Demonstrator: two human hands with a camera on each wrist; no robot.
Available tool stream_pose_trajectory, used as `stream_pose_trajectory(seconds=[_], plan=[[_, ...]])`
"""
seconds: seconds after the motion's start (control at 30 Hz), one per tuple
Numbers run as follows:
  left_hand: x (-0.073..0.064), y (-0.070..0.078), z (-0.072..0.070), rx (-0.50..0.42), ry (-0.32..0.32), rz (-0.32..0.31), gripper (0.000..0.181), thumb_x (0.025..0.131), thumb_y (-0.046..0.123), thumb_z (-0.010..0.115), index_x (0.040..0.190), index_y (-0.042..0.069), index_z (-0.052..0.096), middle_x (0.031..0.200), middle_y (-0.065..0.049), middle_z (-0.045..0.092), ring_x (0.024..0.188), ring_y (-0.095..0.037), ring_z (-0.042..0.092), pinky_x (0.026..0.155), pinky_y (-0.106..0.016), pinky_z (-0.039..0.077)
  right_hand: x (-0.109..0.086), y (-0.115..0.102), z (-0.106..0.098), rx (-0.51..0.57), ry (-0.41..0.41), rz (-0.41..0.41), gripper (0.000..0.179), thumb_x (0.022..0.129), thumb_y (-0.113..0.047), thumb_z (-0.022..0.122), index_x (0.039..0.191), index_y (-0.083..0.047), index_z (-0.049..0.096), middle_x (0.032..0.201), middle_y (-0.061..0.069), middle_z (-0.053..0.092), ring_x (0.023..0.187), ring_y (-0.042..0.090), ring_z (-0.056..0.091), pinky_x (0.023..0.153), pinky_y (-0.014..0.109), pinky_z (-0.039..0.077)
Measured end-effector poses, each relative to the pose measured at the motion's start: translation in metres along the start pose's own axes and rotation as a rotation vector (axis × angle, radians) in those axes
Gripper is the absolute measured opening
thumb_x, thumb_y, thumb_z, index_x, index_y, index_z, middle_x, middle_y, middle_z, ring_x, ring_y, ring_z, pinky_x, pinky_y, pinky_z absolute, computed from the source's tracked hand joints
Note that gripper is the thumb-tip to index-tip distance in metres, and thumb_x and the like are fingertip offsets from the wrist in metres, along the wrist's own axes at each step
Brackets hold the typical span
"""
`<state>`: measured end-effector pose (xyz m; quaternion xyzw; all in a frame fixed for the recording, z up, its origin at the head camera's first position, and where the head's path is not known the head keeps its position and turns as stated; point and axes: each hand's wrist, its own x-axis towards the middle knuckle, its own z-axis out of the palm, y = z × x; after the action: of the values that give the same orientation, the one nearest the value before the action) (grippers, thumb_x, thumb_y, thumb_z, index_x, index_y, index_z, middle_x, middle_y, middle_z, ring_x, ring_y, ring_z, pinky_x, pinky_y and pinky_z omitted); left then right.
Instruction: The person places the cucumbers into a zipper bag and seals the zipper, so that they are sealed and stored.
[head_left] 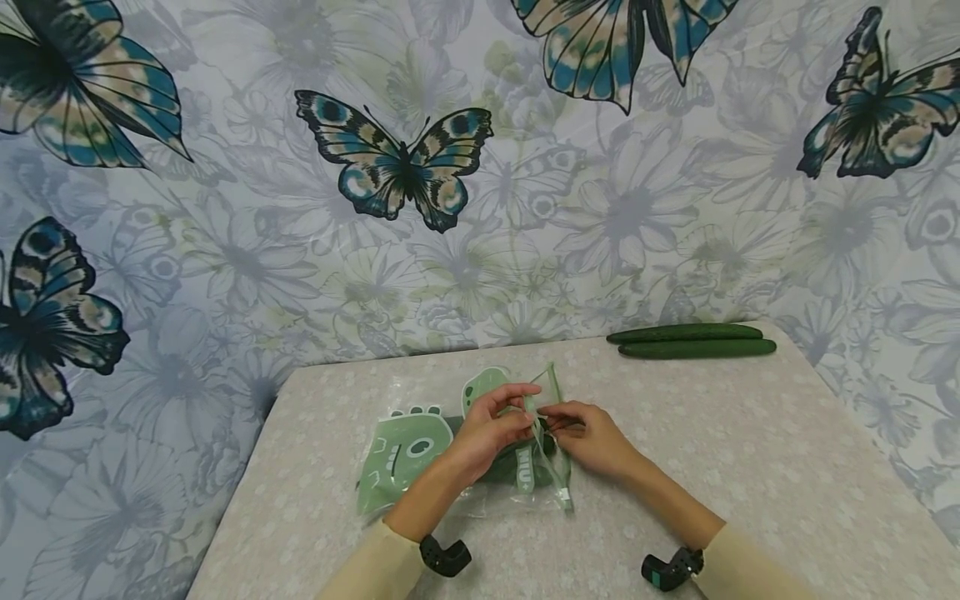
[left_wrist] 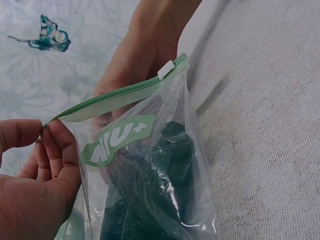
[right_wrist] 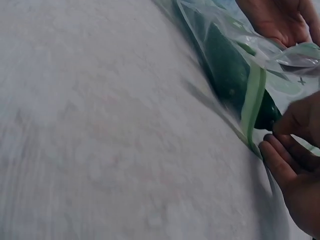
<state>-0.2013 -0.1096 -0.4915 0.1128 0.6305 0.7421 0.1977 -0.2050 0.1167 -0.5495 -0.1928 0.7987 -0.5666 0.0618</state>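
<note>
A clear zip bag with a green cartoon print lies across the table, its mouth facing right. Dark green cucumber shows through the plastic, and its tip reaches the bag's mouth. My left hand pinches the bag's green zip edge between thumb and fingers. At the opening, my right hand holds the cucumber's tip with thumb and fingertips. A white slider sits near one end of the zip. How many cucumbers are inside, I cannot tell.
Two long cucumbers lie side by side at the table's back right. The pale patterned tablecloth covers the table. Behind its back edge stands a wall with butterfly prints.
</note>
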Motion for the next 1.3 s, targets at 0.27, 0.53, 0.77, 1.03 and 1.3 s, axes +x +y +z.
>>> stream_pose_trajectory(seconds=[0.27, 0.53, 0.77, 1.03, 1.3], plan=[[0.001, -0.001, -0.001, 0.003, 0.000, -0.007, 0.049, 0.102, 0.003, 0.065, 0.151, 0.001, 0.057, 0.108, 0.003, 0.047, 0.088, -0.011, 0.062, 0.085, -0.025, 0.061, -0.002, 0.004, -0.005, 0.063, -0.088, -0.037, 0.047, 0.099, 0.001, 0.068, 0.145, 0.004, 0.061, 0.137, 0.026, 0.067, 0.126, 0.041, 0.070, 0.105, 0.036, 0.062], [0.000, -0.002, -0.001, 0.001, 0.004, 0.001, 0.050, 0.101, 0.002, 0.065, 0.150, -0.001, 0.057, 0.108, 0.001, 0.047, 0.088, -0.012, 0.063, 0.085, -0.026, 0.061, -0.001, 0.005, 0.000, 0.027, -0.037, -0.030, 0.047, 0.100, -0.005, 0.074, 0.145, -0.002, 0.062, 0.128, 0.021, 0.074, 0.119, 0.036, 0.074, 0.101, 0.033, 0.063], [0.001, -0.003, -0.001, 0.002, 0.002, 0.004, 0.051, 0.101, 0.003, 0.065, 0.151, -0.001, 0.056, 0.107, 0.002, 0.047, 0.088, -0.010, 0.063, 0.085, -0.025, 0.061, 0.000, 0.008, 0.003, 0.038, 0.000, -0.024, 0.041, 0.097, -0.009, 0.079, 0.135, -0.003, 0.066, 0.123, 0.019, 0.077, 0.115, 0.035, 0.076, 0.098, 0.033, 0.065], [0.001, -0.002, 0.000, 0.003, 0.009, -0.004, 0.049, 0.102, 0.003, 0.065, 0.150, 0.000, 0.057, 0.107, 0.002, 0.047, 0.087, -0.011, 0.062, 0.085, -0.025, 0.060, -0.006, 0.009, -0.012, 0.071, 0.022, 0.030, 0.040, 0.098, -0.011, 0.079, 0.135, -0.002, 0.067, 0.126, 0.016, 0.078, 0.119, 0.031, 0.076, 0.098, 0.024, 0.063], [0.001, -0.003, -0.001, 0.010, 0.004, -0.004, 0.051, 0.101, 0.003, 0.066, 0.151, -0.003, 0.055, 0.108, 0.002, 0.046, 0.087, -0.009, 0.062, 0.085, -0.025, 0.061, -0.023, 0.026, -0.074, 0.021, 0.115, 0.001, 0.040, 0.099, -0.010, 0.078, 0.135, 0.004, 0.066, 0.124, 0.023, 0.077, 0.112, 0.019, 0.078, 0.094, 0.017, 0.061]])
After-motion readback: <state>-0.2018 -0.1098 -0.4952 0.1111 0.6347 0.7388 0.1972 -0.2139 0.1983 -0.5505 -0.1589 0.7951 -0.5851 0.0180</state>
